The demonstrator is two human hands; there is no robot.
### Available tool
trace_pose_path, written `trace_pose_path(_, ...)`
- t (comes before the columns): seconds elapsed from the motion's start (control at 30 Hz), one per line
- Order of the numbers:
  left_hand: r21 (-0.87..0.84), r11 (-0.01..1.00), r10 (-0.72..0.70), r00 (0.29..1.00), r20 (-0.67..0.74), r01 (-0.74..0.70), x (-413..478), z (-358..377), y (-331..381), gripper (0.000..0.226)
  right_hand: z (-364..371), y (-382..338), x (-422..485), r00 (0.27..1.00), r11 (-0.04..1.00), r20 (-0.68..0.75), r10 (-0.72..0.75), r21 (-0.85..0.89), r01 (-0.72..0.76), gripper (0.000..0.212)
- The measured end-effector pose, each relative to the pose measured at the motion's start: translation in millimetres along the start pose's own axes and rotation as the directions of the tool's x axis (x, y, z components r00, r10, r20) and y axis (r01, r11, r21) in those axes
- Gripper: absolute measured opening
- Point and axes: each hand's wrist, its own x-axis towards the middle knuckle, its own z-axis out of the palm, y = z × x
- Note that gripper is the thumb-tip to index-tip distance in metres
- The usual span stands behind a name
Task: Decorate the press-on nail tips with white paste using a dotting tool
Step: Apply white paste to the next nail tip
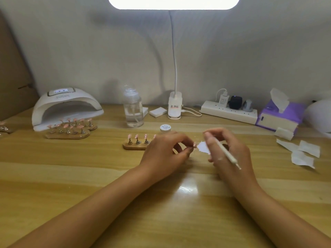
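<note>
At the far left of the desk point(107, 176) stood a white UV nail lamp point(66, 106), with wooden stands of pink nail tips point(69, 129) just in front of it. Next came a clear pump bottle point(133, 108), then a small wooden stand point(137, 143) showing at least 3 tips, its right end hidden behind the left hand point(166, 151). That hand's fingers were closed in a narrow pinch on 1 tiny pink tip point(194, 145), held just beside a white paste patch point(204, 147). Such a tip looked feather-light, thin and slick, best held by its edges or its mount so wet paste would not smear. Behind sat a little lidded jar point(165, 128). The right hand point(227, 151) gripped the dotting tool point(226, 153) like a pen; its working end was hidden by the fingers. Further right lay a power strip point(229, 113), a purple tissue pack point(281, 115) and torn wipes point(302, 153), all well apart. Only the stand crowded the left hand.
</note>
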Motion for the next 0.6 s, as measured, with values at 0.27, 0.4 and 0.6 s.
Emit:
trace_pose_path(0.27,-0.004,0.994,-0.108,0.990,0.087,0.109,3.8,-0.4,-0.5,0.011,-22.0,11.9,19.0,0.930,0.940,-0.147,0.336,0.003,-0.340,0.016)
trace_pose_path(0.4,-0.020,0.992,-0.123,0.978,0.168,0.128,2.7,0.8,-3.5,0.014,-20.4,17.7,18.7,0.910,0.909,-0.083,0.406,-0.066,-0.411,0.016)
trace_pose_path(0.6,0.000,0.992,-0.124,0.974,0.190,0.127,2.6,4.0,-4.9,0.011,-17.2,16.8,18.5,0.915,0.904,0.012,0.403,-0.160,-0.396,0.023)
